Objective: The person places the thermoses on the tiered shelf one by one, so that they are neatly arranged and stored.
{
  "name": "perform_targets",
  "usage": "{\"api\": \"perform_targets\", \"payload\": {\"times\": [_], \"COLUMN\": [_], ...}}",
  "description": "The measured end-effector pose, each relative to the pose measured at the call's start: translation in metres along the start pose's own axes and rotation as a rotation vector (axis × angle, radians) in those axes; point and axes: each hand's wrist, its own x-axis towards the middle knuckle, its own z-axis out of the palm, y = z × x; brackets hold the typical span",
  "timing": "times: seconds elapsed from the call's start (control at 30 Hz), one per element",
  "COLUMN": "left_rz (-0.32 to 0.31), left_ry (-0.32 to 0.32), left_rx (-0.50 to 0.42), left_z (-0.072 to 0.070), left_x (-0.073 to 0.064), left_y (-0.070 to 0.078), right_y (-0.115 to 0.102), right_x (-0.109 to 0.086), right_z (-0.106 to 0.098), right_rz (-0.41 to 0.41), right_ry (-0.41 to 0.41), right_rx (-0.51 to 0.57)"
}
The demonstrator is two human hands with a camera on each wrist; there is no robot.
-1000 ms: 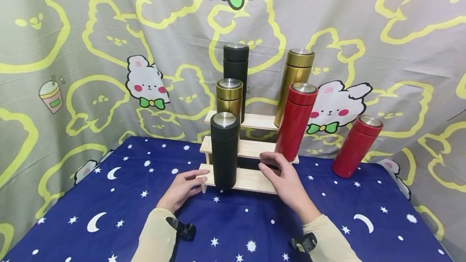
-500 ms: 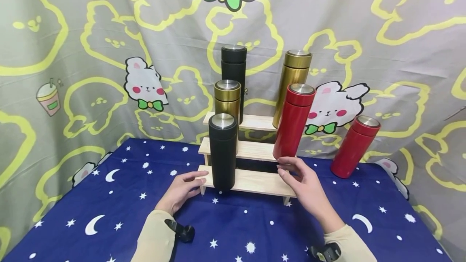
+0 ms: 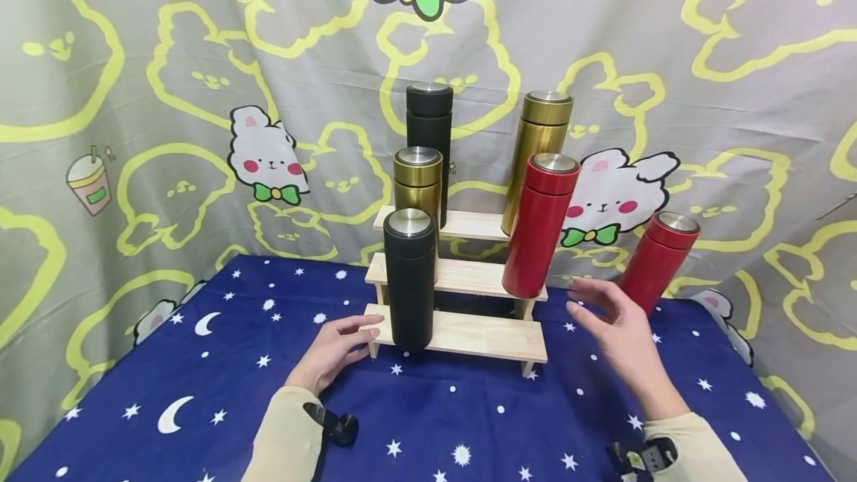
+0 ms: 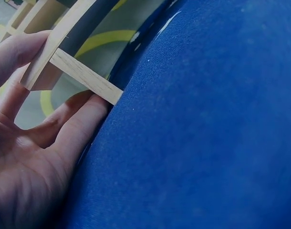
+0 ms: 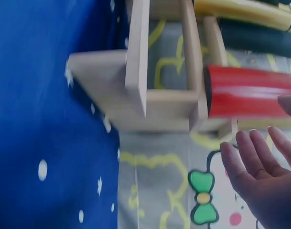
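Note:
A three-step wooden stand [image 3: 482, 333] bears insulated bottles. My left hand [image 3: 332, 352] holds the left end of its lowest step; in the left wrist view, thumb and fingers sit around the plank end [image 4: 45, 62] and its leg. A black bottle [image 3: 410, 285] stands on that step. The middle step carries a gold bottle [image 3: 418, 177] and a red bottle [image 3: 541, 233]. On the top step are another black bottle [image 3: 429, 125] and a gold one [image 3: 538, 147]. My right hand [image 3: 619, 329], fingers spread and holding nothing, overlaps the base of a second red bottle [image 3: 659, 259] on the table.
A dark blue cloth [image 3: 469, 422] with white stars and moons covers the table. Behind it hangs a grey curtain [image 3: 321, 58] with yellow outlines and rabbit figures. The lowest step's right part lies bare beside the black bottle.
My right hand has moved right, from over the stand's lowest step, past its right end to the separate red bottle. My left hand has stayed at the stand's left end.

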Motion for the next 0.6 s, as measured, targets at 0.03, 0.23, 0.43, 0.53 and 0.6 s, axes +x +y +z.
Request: {"api": "perform_targets", "payload": {"times": [0.03, 0.23, 0.43, 0.53, 0.6], "left_rz": [0.001, -0.004, 0.0, 0.004, 0.002], "left_ry": [0.0, 0.012, 0.011, 0.009, 0.009], "left_rx": [0.001, -0.001, 0.011, 0.019, 0.015], "left_z": [0.0, -0.001, -0.001, 0.0, 0.001], "left_x": [0.0, 0.0, -0.003, -0.003, -0.002], "left_y": [0.0, -0.001, 0.001, 0.002, 0.002], "right_y": [0.002, 0.012, 0.029, 0.038, 0.044], "right_x": [0.0, -0.001, -0.003, -0.003, -0.002], "right_z": [-0.003, -0.012, -0.023, -0.031, -0.037], "right_rz": [0.01, 0.027, 0.017, 0.018, 0.031], "right_ry": [0.007, 0.051, 0.097, 0.116, 0.125], "right_rx": [-0.023, -0.105, -0.128, -0.147, -0.175]}}
